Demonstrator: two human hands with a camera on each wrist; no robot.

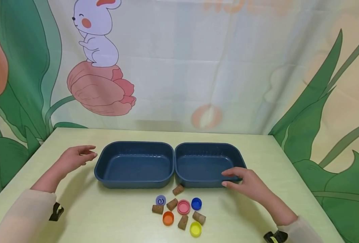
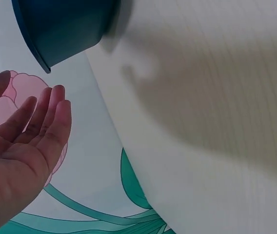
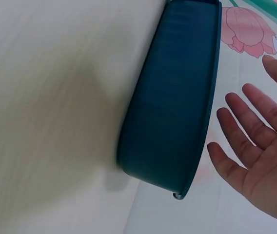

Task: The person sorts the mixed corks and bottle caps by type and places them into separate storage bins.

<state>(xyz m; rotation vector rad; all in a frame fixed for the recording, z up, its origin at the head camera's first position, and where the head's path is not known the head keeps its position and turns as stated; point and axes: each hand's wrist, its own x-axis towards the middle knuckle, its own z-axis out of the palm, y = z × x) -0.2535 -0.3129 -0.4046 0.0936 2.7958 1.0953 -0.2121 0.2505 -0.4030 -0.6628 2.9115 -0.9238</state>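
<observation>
Two dark blue trays stand side by side on the table, the left tray and the right tray, with nothing inside showing. My left hand hovers just left of the left tray, fingers loosely extended and holding nothing. Over the front right corner of the right tray is my right hand, its fingers relaxed and apart, also without anything in them. In front of the trays lie several corks, among them a cork, and bottle caps: a pink cap, a blue cap, an orange cap, a yellow cap and a purple cap.
The pale table ends at a back edge against a hanging cloth printed with a rabbit, flowers and leaves. One cork lies close to the front of the trays, near where they meet.
</observation>
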